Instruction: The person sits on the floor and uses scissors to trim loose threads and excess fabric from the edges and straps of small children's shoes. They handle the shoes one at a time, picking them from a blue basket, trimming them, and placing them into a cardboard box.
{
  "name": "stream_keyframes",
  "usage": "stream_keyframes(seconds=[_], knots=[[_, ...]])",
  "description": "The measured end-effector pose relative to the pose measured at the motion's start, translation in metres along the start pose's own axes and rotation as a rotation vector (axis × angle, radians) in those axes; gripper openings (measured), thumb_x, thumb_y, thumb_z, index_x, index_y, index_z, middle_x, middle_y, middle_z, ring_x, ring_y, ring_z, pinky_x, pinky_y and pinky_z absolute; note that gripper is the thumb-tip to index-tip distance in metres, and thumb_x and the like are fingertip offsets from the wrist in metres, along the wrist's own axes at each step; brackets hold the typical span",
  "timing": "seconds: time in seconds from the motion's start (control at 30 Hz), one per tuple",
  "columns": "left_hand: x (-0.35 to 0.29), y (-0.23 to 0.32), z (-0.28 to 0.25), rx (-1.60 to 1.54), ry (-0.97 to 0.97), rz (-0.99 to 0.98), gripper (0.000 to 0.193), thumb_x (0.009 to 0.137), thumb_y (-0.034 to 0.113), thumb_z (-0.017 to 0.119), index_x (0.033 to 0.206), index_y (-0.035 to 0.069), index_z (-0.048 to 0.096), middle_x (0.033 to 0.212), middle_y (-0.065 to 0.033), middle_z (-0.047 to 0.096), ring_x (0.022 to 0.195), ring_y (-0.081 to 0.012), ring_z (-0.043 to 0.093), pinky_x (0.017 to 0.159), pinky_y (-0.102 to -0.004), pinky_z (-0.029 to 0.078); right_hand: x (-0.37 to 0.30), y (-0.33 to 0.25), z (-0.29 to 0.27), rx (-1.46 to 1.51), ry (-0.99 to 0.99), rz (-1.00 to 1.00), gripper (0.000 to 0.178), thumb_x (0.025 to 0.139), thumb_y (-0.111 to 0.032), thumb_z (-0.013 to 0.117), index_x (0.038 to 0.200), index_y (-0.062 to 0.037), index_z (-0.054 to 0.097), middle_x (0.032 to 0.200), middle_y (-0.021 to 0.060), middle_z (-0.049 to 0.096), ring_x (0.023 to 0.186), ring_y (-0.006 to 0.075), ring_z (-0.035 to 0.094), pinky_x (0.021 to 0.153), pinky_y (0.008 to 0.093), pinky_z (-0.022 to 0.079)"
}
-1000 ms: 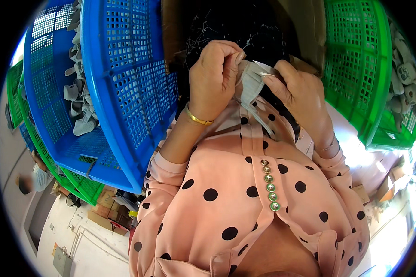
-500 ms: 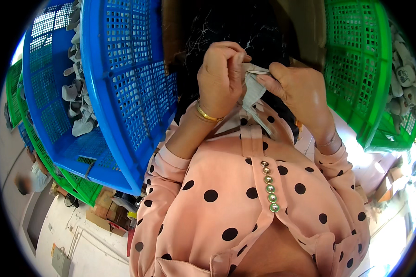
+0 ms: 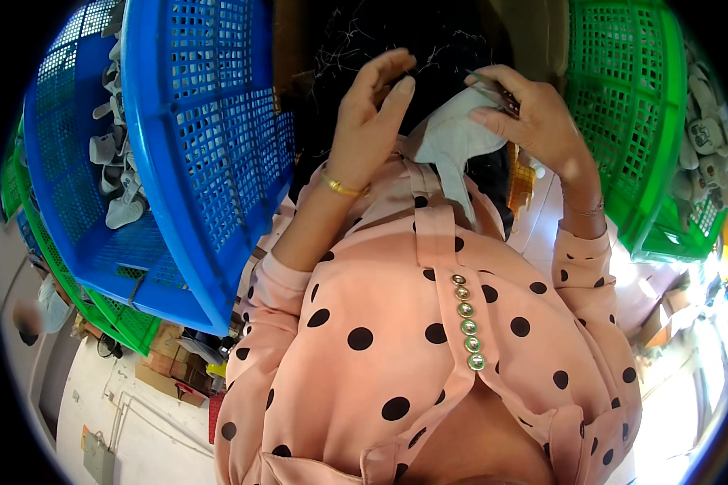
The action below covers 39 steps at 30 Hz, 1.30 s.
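My left hand [image 3: 370,117] is raised left of the middle, fingers curved and thumb apart, with nothing between them. A pale grey fabric piece with a narrow strap [image 3: 455,133], shaped like a shoe upper, lies over my lap. At its upper right edge, my right hand [image 3: 534,121] has the cloth between its thumb and fingers. A small dark thing [image 3: 510,103] shows inside that hand's curl; its kind is hard to make out. Beneath both hands is dark cloth [image 3: 396,32] strewn with loose pale threads.
A tilted blue plastic basket [image 3: 218,105] stands close on my left, with several grey pieces [image 3: 121,153] inside. At the right, a green basket [image 3: 623,113] holds more pale pieces [image 3: 710,137]. Cardboard boxes [image 3: 174,372] and a person [image 3: 52,307] are farther off at the left.
My left hand has let go of the fabric piece and moved up and left. The cloth has spread out wider beside my right hand, which has shifted slightly.
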<state>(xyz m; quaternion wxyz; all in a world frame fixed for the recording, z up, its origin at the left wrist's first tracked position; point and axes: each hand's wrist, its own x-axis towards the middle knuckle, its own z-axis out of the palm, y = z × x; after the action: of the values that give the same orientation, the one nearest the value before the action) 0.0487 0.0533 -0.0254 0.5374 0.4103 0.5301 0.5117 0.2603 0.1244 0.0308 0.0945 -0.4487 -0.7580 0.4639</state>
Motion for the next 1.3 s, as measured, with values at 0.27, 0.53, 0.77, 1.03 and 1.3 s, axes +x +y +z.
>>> stream_keyframes(seconds=[0.27, 0.53, 0.77, 1.03, 1.3], knots=[[-0.029, 0.027, 0.003, 0.542, -0.165, 0.099, 0.025, 0.079, 0.021, 0.076, 0.097, 0.006, 0.068, 0.091, -0.0019, 0.065, 0.089, -0.0178, 0.057, 0.077, -0.0294, 0.047, -0.012, 0.007, 0.023, 0.079, 0.169, 0.162, 0.046, 0.083, -0.037, 0.074, 0.102, 0.0022, 0.058, 0.073, 0.013, 0.063, 0.064, 0.0148, 0.06, 0.06, 0.0276, 0.049], [-0.031, 0.024, 0.007, 0.532, -0.106, 0.259, 0.02, 0.073, 0.021, 0.079, 0.083, 0.008, 0.069, 0.08, -0.0039, 0.066, 0.079, -0.0205, 0.057, 0.067, -0.0306, 0.046, -0.016, -0.003, 0.03, 0.013, 0.243, 0.125, 0.044, 0.083, -0.036, 0.075, 0.096, 0.002, 0.058, 0.069, 0.0099, 0.06, 0.06, 0.0142, 0.057, 0.056, 0.0277, 0.047], [-0.031, 0.024, -0.001, -0.329, -0.056, -0.379, 0.008, 0.093, 0.013, 0.063, 0.095, 0.007, 0.066, 0.091, -0.0036, 0.068, 0.084, -0.0091, 0.058, 0.072, -0.0236, 0.048, -0.016, -0.003, 0.032, -0.038, 0.233, 0.102, 0.043, 0.083, -0.037, 0.074, 0.097, 0.0003, 0.057, 0.069, 0.0104, 0.06, 0.059, 0.0188, 0.057, 0.056, 0.0293, 0.047], [-0.003, 0.012, -0.002, -0.822, -0.216, -0.249, 0.013, 0.1, 0.019, 0.05, 0.094, 0.009, 0.054, 0.07, 0.0018, 0.051, 0.064, -0.0075, 0.046, 0.066, -0.0244, 0.043, -0.012, -0.01, 0.035, -0.085, 0.124, 0.139, 0.04, 0.085, -0.038, 0.071, 0.097, -0.0033, 0.056, 0.07, 0.0137, 0.061, 0.062, 0.0282, 0.062, 0.057, 0.034, 0.048], [-0.01, 0.013, -0.022, -0.103, -0.075, -0.126, 0.02, 0.092, 0.014, 0.064, 0.111, 0.009, 0.06, 0.075, 0.0027, 0.049, 0.071, -0.008, 0.047, 0.073, -0.0249, 0.046, -0.011, -0.001, 0.04, 0.05, 0.147, 0.163, 0.04, 0.086, -0.036, 0.07, 0.101, -0.0017, 0.056, 0.074, 0.0141, 0.06, 0.063, 0.0229, 0.06, 0.058, 0.0308, 0.047]])
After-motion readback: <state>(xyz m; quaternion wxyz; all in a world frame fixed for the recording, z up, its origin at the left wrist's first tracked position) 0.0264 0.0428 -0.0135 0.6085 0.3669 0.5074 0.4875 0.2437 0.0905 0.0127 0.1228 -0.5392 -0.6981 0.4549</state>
